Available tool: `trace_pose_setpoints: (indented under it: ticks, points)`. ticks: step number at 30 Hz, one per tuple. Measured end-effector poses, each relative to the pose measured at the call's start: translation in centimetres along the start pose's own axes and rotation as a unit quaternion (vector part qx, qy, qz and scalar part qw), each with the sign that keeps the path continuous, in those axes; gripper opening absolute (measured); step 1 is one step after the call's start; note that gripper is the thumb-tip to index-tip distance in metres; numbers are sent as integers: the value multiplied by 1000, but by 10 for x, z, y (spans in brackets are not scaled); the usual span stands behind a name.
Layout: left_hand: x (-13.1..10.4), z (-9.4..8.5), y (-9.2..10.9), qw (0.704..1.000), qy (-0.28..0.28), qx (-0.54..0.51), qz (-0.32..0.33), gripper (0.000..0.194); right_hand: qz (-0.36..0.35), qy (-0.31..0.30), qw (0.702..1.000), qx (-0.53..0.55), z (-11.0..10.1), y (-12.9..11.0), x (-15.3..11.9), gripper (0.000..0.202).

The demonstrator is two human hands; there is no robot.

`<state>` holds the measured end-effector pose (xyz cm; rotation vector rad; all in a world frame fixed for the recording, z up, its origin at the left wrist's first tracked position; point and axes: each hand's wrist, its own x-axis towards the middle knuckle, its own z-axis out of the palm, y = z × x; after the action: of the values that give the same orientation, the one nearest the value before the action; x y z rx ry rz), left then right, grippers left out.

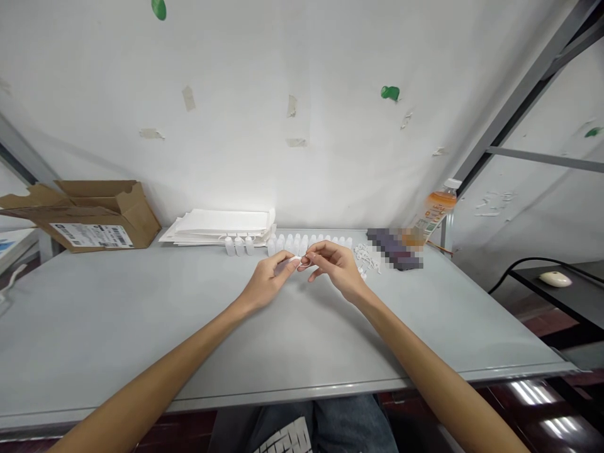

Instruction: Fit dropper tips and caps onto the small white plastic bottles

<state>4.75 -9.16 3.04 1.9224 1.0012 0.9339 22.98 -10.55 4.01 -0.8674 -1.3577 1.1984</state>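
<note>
Pale wall, marked with bits of tape and green scraps, fills the upper frame above a grey tabletop. Both forearms reach in from the lower corners and slant inward, so that the hands meet just above the middle of the frame, over the table.

The left hand points up and to the right, back of the hand showing, with thumb and forefinger closed in a pinch on a small white piece. The right hand leans in from the other side, wrist bent, its thumb and forefinger pinched at the piece's thin, looped end; its lower fingers are curled loosely and slightly spread. The piece lies between the two sets of fingertips, partly hidden by them.

Just behind the hands stands a row of translucent white bottles, and left of it three bottles with white looped tops. A heap of little white parts lies right of the right hand, beside a dark, pixelated object. White sheets are stacked left of center, an open cardboard box sits at the left, and an orange drink bottle tilts at the right.
</note>
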Motion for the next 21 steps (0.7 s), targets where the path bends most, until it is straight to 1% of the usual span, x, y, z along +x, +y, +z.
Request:
trace_pose_setpoints:
  ticks: [10, 15, 21]
  points:
    - [0, 1, 0, 1000, -1, -7, -6, 32, -4, 11, 1000, 10, 1, 2, 0, 28]
    - [0, 2, -2, 999, -5, -27, -17, 32, -2, 5, 1000, 11, 3, 2, -1, 29]
    - [1, 0, 0, 1000, 9, -16, -14, 31, -4, 15, 1000, 17, 5, 0, -1, 29]
